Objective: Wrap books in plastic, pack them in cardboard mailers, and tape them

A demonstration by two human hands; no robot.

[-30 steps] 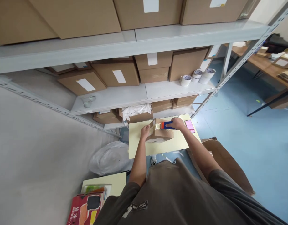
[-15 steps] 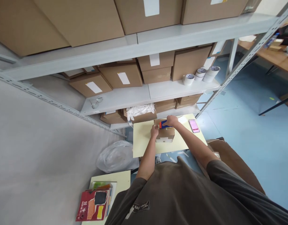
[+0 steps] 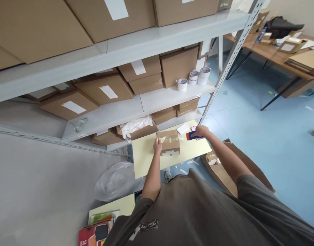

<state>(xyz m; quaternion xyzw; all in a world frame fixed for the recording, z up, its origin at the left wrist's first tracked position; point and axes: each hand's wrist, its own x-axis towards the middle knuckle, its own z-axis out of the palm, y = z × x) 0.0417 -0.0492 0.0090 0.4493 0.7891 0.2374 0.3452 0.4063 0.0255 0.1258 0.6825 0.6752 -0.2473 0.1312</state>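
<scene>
A small cardboard box [image 3: 170, 147] lies on the pale yellow table, with shiny clear tape [image 3: 173, 135] across its top. The tape's loose-looking end reaches past the box's right edge. My left hand [image 3: 157, 147] grips the box at its left side, and a small pale patch beside the fingers is too small to make out. To the right of the box, my right hand [image 3: 201, 131] is closed around a blue tape dispenser [image 3: 191, 135] with an orange-red end. Partly hidden behind that hand is a pink-screened phone [image 3: 193, 128]. A white paper [image 3: 183, 128] lies between box and phone.
Shelving [image 3: 162, 37] with cardboard boxes rises just beyond the table [image 3: 144, 160]. White tape rolls [image 3: 182, 84] stand on its middle shelf, white gloves [image 3: 136, 126] lower down. An open carton [image 3: 220, 174] sits on the floor at right, a plastic bag [image 3: 118, 181] at left.
My right hand has moved right, off the box top, carrying the tape dispenser. My left hand stays at the box's left side. The view has turned to the right.
</scene>
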